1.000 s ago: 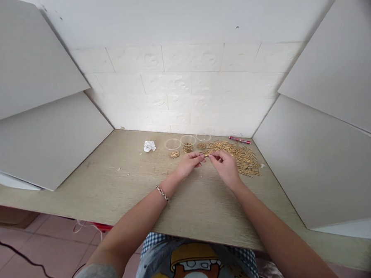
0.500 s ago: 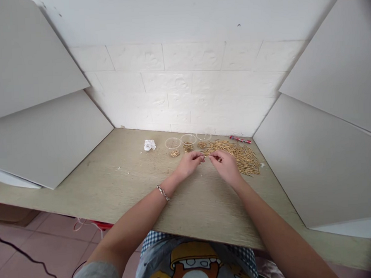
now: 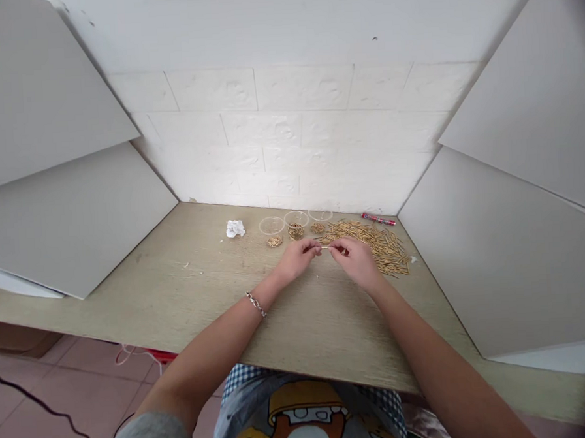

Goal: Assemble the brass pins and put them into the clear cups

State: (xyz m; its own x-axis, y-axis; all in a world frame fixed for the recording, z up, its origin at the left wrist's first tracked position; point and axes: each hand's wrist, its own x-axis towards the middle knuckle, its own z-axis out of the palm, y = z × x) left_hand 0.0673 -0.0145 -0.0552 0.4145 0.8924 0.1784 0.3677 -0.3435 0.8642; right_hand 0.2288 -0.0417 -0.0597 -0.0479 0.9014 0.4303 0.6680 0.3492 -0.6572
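Observation:
My left hand (image 3: 298,258) and my right hand (image 3: 356,259) meet over the wooden table (image 3: 188,290), fingertips almost touching. Both are pinched on a thin golden pin (image 3: 325,247) held between them. A pile of golden pins (image 3: 379,243) lies just right of my right hand. Behind my hands stand three small clear cups: the left cup (image 3: 272,229), the middle cup (image 3: 296,224) and the right cup (image 3: 320,220), each with some small golden parts inside. A bracelet (image 3: 256,304) circles my left wrist.
A crumpled white paper scrap (image 3: 235,228) lies left of the cups. A red pen (image 3: 377,219) rests by the white back wall. Grey panels close in the table on the left (image 3: 71,217) and right (image 3: 510,253). A black cable (image 3: 38,409) runs over the floor.
Both hands stay almost in place, shifting only slightly while they keep pinching the pin between them. The view has moved a little.

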